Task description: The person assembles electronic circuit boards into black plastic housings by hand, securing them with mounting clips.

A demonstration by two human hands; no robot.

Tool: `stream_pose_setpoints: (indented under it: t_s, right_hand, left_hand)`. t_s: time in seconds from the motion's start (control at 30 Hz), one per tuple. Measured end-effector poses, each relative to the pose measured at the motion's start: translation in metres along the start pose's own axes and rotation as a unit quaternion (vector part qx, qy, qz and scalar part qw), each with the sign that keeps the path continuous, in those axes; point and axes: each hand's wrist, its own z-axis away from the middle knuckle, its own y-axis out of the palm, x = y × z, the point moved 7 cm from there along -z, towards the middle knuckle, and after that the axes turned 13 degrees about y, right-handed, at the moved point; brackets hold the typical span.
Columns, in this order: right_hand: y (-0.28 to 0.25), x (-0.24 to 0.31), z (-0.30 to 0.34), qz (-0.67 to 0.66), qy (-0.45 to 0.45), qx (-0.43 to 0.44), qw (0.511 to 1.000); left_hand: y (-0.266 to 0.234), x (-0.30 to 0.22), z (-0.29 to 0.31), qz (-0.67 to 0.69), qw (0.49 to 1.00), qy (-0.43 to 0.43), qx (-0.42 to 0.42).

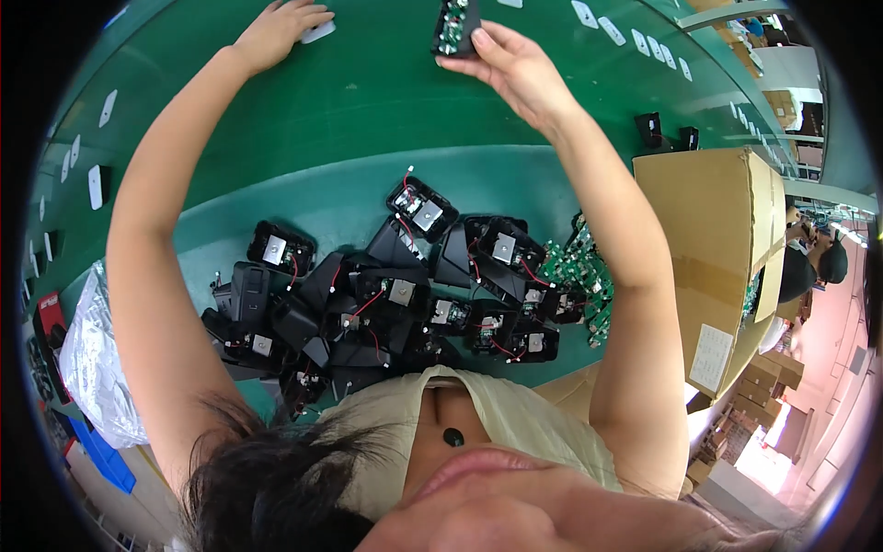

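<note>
My right hand (522,72) holds up a black plastic housing (471,37) with a green circuit board (452,28) in it, thumb on its near side. The top of this housing is cut off by the picture's edge. At the upper left my left hand (278,33) reaches far out, fingers stretched over the green belt. Its fingertips are at a small white plate (319,33), and I cannot make out a grip on it. Between my arms lies a heap of black housings (400,293) with silver blocks and red wires. One housing (423,210) lies at the heap's far side.
Loose green circuit boards (579,267) are piled beside my right arm, near a large cardboard box (694,239). White plates (611,30) lie spaced along the green belt (368,101). A clear plastic bag (97,368) and a blue bin (103,455) are at the left.
</note>
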Motion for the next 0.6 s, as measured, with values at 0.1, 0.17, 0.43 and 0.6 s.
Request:
stream_pose_setpoints:
  t_s: [0.1,0.17,0.43,0.6]
  right_hand:
    - [-0.002,-0.004,-0.022,0.110,-0.004,-0.016,0.994]
    - [-0.004,-0.006,-0.045,0.199,-0.056,-0.047,0.977]
    - [0.072,0.022,-0.045,0.567,-0.165,-0.160,0.791]
    - [0.092,0.007,-0.063,0.607,-0.212,-0.156,0.750]
  left_hand:
    - [0.048,-0.001,-0.033,-0.126,0.901,-0.287,0.299]
    - [0.055,-0.020,-0.049,-0.091,0.934,-0.249,0.240]
    - [0.009,-0.034,-0.031,-0.106,0.908,-0.399,0.067]
    - [0.017,-0.042,-0.024,0.014,0.922,-0.383,0.052]
